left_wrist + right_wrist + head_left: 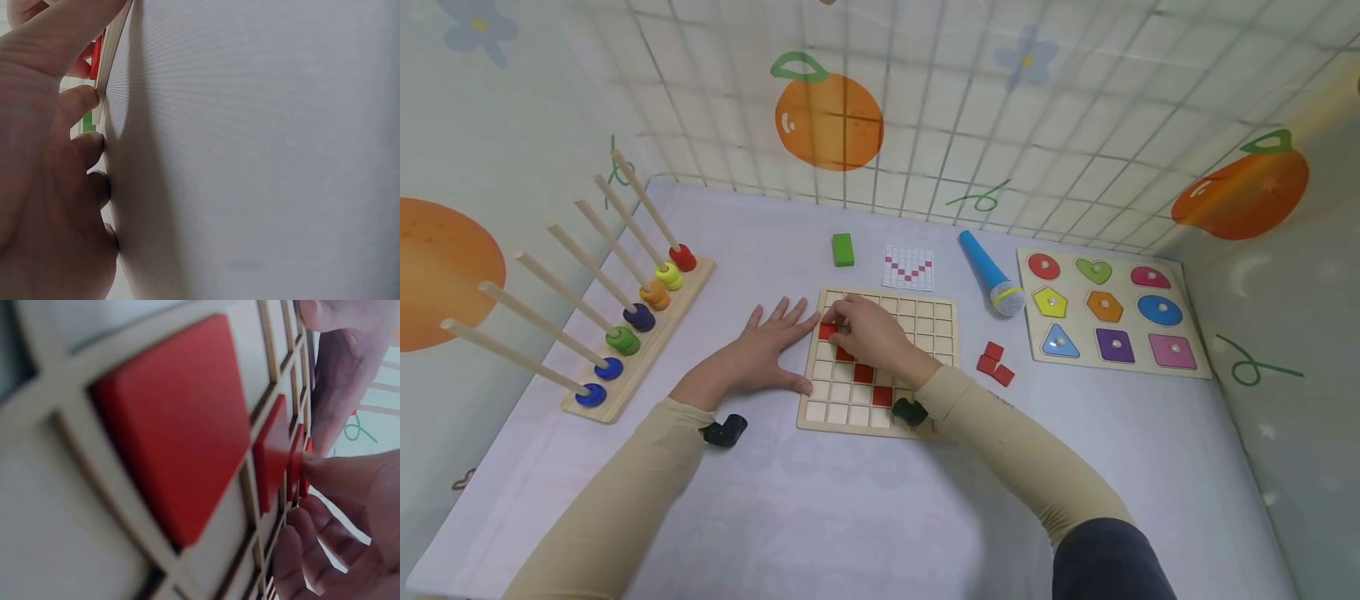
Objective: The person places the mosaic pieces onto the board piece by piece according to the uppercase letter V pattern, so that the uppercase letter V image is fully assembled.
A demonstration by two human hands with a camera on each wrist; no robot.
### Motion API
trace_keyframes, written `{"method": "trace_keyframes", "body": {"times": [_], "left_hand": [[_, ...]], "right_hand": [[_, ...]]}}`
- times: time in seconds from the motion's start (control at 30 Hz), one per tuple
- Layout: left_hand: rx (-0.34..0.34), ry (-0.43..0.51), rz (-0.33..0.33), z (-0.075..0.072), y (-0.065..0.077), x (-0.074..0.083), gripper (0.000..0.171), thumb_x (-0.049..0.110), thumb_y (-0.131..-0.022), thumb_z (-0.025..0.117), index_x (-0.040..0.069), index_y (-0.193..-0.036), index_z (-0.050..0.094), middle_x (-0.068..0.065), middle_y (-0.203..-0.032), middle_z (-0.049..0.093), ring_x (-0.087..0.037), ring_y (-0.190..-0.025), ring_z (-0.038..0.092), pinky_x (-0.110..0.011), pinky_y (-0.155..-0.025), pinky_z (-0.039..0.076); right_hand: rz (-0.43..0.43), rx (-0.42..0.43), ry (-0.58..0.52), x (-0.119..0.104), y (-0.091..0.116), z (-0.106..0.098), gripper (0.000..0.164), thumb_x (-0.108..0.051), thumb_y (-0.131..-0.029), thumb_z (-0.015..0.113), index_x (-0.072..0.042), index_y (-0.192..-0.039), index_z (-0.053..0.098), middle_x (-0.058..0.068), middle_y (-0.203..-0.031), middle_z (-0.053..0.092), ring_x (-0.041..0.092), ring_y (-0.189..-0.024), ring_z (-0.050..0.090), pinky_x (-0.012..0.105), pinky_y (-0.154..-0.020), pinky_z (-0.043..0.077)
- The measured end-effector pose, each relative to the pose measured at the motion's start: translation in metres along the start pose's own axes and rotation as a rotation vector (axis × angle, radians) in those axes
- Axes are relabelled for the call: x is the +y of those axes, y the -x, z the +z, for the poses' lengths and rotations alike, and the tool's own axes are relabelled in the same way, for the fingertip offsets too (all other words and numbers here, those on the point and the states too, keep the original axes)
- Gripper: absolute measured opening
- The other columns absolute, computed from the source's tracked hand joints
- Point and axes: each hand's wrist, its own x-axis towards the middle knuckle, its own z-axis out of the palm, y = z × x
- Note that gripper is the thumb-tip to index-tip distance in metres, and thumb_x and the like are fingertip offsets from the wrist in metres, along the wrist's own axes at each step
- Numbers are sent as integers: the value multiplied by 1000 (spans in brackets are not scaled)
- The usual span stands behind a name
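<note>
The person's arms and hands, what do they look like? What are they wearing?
The left hand and right hand are bare, with no gloves. Snug beige sleeves cover the left forearm and right forearm. Dark navy cloth shows higher up the right arm. A small black gadget sits by each wrist, probably a camera.

Wooden grid board (838, 412) set on a white counter (820, 517), its left edge touched by the left hand (760, 352), red tile (827, 332) pinched by the right hand (877, 336) at far left, more tiles (863, 373) laid diagonally toward near right, patterned card (909, 267) placed beyond
</note>
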Motion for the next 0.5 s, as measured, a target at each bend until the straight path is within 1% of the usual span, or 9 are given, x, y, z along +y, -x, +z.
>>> {"method": "trace_keyframes", "body": {"times": [0.27, 0.5], "left_hand": [[-1, 10, -8, -1, 0, 1, 120, 65, -71, 83, 23, -164, 20, -8, -171, 3, -33, -156, -11, -58, -122, -12], [-5, 10, -4, -1, 0, 2, 122, 66, -70, 83, 20, -164, 20, -10, -171, 3, -35, -156, -11, -59, -121, -12]], "right_hand": [[-18, -4, 0, 0, 0, -1, 20, -16, -96, 71, -15, -116, 73, -2, -109, 64, 13, -92, 58, 29, -84, 53], [1, -15, -13, -2, 0, -1, 27, -17, -95, 71, -14, -121, 70, 0, -112, 64, 15, -97, 58, 31, -88, 52]]}}
